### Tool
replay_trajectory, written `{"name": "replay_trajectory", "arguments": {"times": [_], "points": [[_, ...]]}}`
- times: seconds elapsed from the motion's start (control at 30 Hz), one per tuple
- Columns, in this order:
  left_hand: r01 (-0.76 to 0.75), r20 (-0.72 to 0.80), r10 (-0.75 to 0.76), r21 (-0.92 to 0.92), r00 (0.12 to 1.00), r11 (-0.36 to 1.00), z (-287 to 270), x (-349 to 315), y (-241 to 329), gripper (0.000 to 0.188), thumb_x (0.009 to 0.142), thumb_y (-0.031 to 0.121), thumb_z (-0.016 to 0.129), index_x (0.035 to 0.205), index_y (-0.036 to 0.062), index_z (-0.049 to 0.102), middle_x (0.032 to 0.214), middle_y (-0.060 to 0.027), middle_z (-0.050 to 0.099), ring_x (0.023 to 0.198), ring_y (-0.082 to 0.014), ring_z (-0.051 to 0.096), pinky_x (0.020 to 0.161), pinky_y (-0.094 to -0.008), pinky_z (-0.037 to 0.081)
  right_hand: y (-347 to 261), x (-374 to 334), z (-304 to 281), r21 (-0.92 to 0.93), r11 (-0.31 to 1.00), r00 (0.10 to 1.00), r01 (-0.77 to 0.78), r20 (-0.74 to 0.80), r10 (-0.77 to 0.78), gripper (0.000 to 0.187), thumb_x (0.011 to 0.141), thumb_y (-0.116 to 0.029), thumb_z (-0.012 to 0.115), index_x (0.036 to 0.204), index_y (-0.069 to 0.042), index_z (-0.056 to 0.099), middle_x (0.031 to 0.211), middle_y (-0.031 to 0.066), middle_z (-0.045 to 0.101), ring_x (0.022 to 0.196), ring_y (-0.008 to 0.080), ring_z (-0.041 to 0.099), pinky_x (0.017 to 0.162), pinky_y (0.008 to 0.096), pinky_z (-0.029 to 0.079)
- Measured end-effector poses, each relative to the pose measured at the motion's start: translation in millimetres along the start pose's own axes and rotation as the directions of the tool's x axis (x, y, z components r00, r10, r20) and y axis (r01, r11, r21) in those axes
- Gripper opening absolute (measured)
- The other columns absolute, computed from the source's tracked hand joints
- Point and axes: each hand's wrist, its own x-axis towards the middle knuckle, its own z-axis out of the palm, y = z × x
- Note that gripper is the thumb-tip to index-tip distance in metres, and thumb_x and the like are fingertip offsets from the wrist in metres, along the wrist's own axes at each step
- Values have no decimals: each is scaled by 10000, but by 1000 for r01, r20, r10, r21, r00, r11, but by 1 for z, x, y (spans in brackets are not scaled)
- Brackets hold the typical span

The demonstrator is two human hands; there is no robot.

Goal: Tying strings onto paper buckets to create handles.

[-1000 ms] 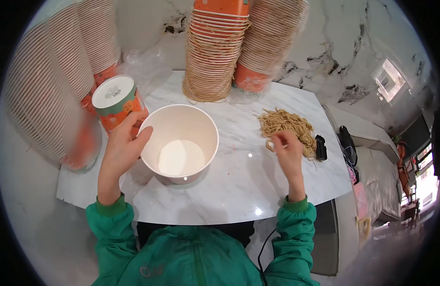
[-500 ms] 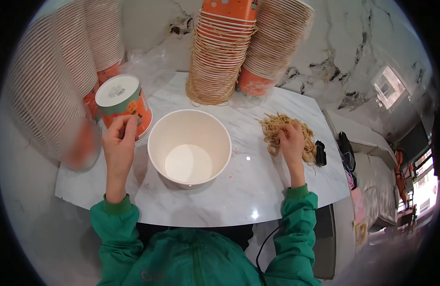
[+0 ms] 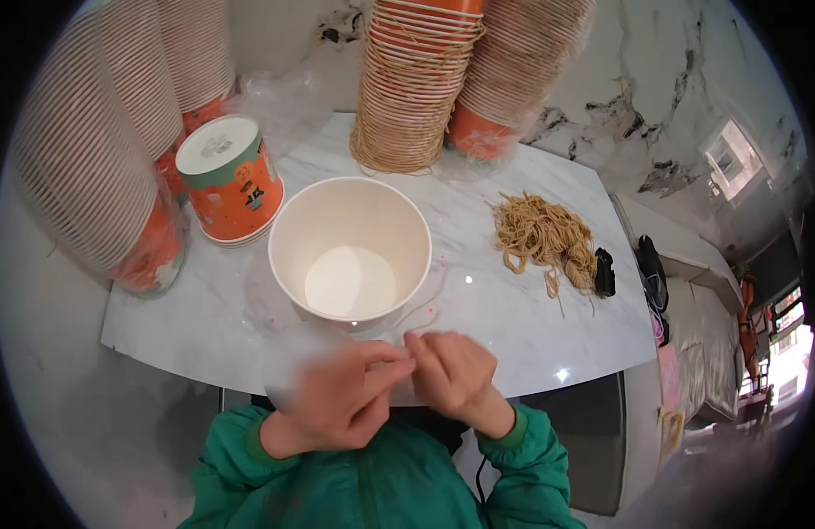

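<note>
In front of my body, just below a large white paper bucket (image 3: 350, 282) that stands mouth up, my two hands meet at the fingertips. My right hand (image 3: 453, 370) is closed in a pinch on a thin, pale rubber band (image 3: 425, 307), which curves up beside the bucket. Beside it, my left hand (image 3: 346, 392) is partly smeared by motion. Its thumb and forefinger come together against the right fingertips, and what lies between them is hidden. To the right sits a tangled pile of tan rubber bands (image 3: 544, 231).
An upturned orange and green bucket (image 3: 229, 181) stands left of the white one. Tall stacks of paper buckets (image 3: 81, 167) wrapped in plastic line the left. At the back are a banded stack (image 3: 416, 88) and a wrapped stack (image 3: 518, 70). A black object (image 3: 605, 271) touches the pile.
My right hand has left the rubber band pile and come in to the middle with one band. My left hand has moved from beside the orange bucket down to meet it.
</note>
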Motion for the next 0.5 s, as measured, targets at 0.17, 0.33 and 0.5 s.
{"name": "replay_trajectory", "arguments": {"times": [0.17, 0.33, 0.5], "points": [[276, 263, -212, -234, 941, 932, 30, -27, -10, 590, 797, -101, 601, 1374, 21, 587, 1248, -152, 648, 863, -276, 714, 646, -348, 576, -22, -23, -22, 31, 999, 999, -22, 27, 21, 276, 729, 21, 689, 1001, 24, 737, 844, 88, 660, 651, 225, 651, 541, 305, 518], [417, 328, -318, -299, 890, 859, 50, -34, -9, 466, 866, -42, 667, 1322, 40, 622, 937, -109, 684, 755, -280, 687, 648, -365, 548, -8, -41, -32, -43, 996, 995, -79, 50, 81, 286, 739, -22, 738, 1022, 14, 744, 907, 113, 666, 756, 269, 696, 621, 331, 562], [295, 208, -272, -89, 939, 951, 38, -29, -22, 173, 858, -31, 719, 1016, 39, 743, 783, -77, 640, 648, -253, 645, 565, -358, 497, 22, -54, -43, -148, 964, 973, -221, 40, 229, 291, 732, 71, 687, 1010, 6, 745, 891, 123, 681, 718, 279, 666, 585, 334, 541]]}}
